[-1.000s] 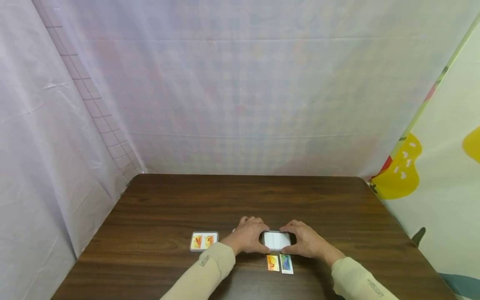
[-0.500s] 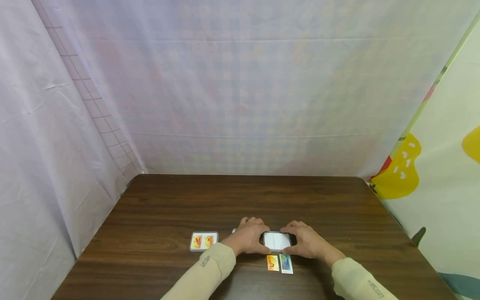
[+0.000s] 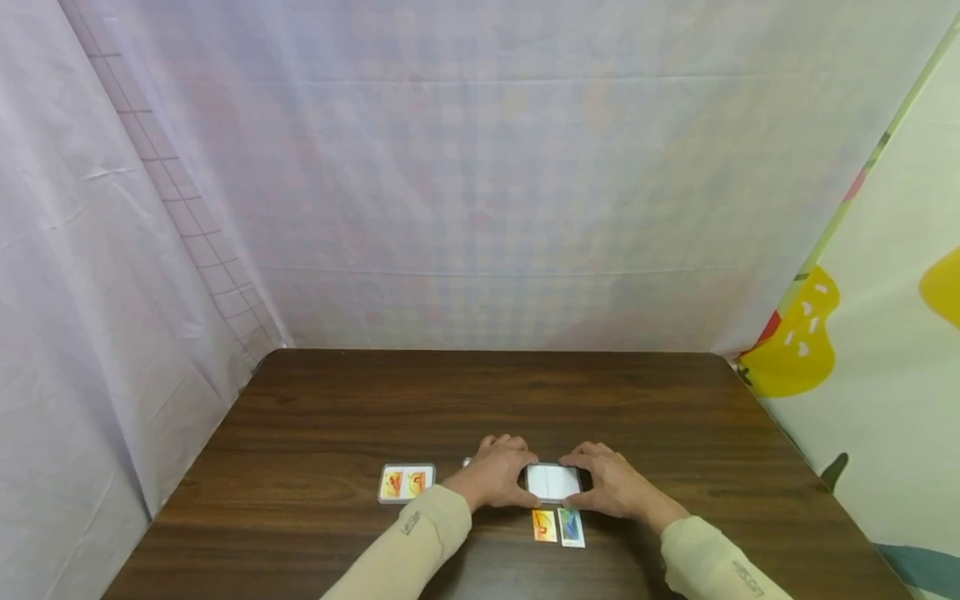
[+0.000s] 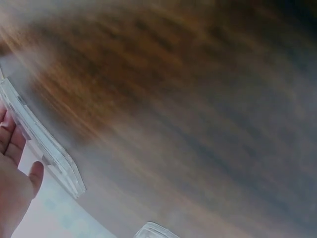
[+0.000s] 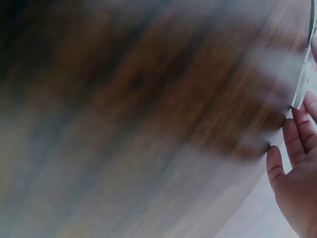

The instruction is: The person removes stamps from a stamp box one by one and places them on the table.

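In the head view, both hands hold a flat clear plastic case (image 3: pixel 552 482) with white inside and a thin line down its middle. My left hand (image 3: pixel 495 472) grips its left end between thumb and fingers. At the opposite end, my right hand (image 3: pixel 611 479) does the same. Just below the case lie a small orange-yellow stamp (image 3: pixel 544 526) and a green-blue stamp (image 3: pixel 571 528) with a white border. The left wrist view has a clear plastic edge (image 4: pixel 47 141) beside the left fingers. A clear edge (image 5: pixel 302 82) meets the right fingertips in the right wrist view.
A second clear case (image 3: pixel 407 483) with two orange-yellow stamps in it lies left of the left forearm. A small whitish piece (image 3: pixel 467 461) peeks out behind the left hand, mostly hidden. Everything rests on a dark wood-grain table (image 3: pixel 337 400), with pale curtains (image 3: pixel 480 208) behind.
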Tool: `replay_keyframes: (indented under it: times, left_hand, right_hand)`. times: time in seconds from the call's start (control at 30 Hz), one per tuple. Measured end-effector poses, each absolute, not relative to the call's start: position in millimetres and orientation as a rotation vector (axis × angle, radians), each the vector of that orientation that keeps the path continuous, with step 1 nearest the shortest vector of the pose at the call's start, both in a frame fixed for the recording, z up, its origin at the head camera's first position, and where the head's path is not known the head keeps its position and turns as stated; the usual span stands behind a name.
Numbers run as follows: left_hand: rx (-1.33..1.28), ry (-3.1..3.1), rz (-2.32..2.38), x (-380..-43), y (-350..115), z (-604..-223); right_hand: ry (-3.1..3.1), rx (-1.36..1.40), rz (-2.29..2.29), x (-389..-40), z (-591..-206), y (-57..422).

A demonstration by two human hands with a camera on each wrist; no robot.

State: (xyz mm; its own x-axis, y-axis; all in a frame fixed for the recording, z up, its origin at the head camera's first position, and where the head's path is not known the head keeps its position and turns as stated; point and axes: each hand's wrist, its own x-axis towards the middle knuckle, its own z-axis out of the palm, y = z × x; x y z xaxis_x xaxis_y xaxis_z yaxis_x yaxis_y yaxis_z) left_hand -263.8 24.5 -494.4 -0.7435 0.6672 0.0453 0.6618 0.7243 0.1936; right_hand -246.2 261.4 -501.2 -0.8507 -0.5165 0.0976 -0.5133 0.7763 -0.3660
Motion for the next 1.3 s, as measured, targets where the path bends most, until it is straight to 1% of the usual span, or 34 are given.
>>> replay_keyframes:
  times: [1.3]
  left_hand:
    - [1.082,2.866,0.315,-262.6,26.8,-492.6]
  right_hand:
    - [2.954,-0.841,-0.637,-244.7,-503.3,261.5]
